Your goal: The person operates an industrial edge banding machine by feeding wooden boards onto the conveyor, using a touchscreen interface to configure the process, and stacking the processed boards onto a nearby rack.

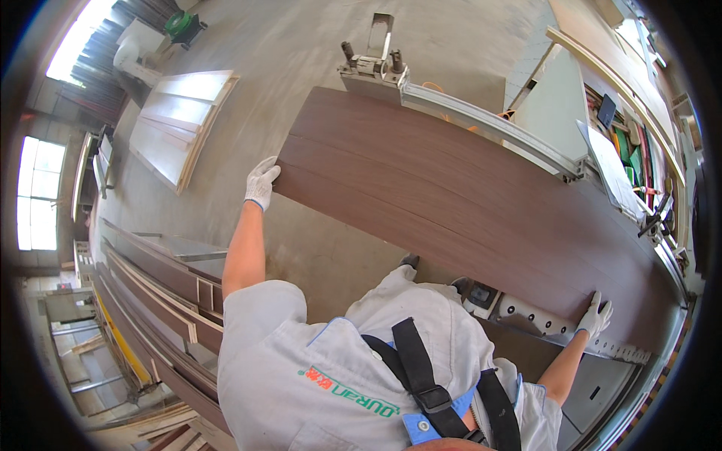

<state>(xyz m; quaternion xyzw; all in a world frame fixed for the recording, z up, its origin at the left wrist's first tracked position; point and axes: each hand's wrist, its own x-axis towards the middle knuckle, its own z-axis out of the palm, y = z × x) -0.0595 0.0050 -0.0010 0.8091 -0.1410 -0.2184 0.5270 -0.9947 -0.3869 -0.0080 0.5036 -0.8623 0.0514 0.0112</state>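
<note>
A long dark-brown wood panel [436, 173] stretches from the left over to the machine on the right, lying against a metal rail [489, 124] along its far side. My left hand [262, 183], in a white knit glove, grips the panel's near left corner, its fingers partly hidden by the board. At the near right edge, my right hand [596, 317], gloved too, lies on the panel's surface with its fingers spread. Just left of that hand runs a metal strip with round holes [534, 319], below the panel's edge.
A clamp-like stop [374, 68] stands at the rail's far end. Boards lean in a stack [180, 124] at the far left, and long brown panels [173, 301] lie at my left. A white sheet [613, 169] and a cluttered shelf [635, 143] are at the right.
</note>
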